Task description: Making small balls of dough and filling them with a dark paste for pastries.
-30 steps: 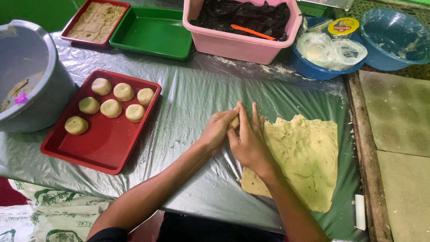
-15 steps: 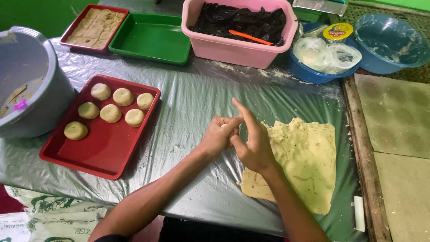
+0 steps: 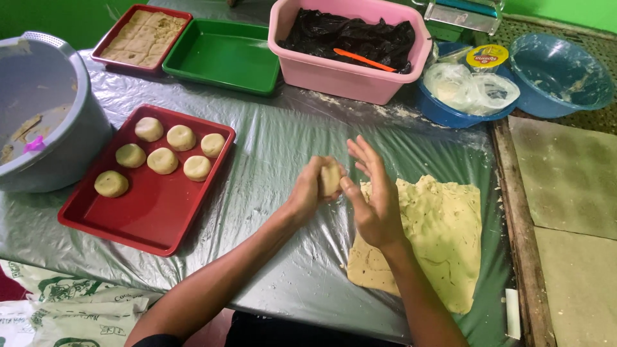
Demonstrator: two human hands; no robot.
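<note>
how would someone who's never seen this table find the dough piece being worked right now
Start at the big flat dough sheet on the plastic-covered table. Just off its upper left corner, the left hand and right hand meet above the table, with a small dough lump between them. Unlike the six rounds on the red tray, it is held in the air.

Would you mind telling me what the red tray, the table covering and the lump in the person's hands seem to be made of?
Red tray: likely moulded plastic, smooth and glossy with rounded rims.
Table covering: thin clear plastic sheet, wrinkled and shiny with glare.
Lump between the left hand and right hand: soft pale dough, matte, matching the flat speckled sheet.
</note>
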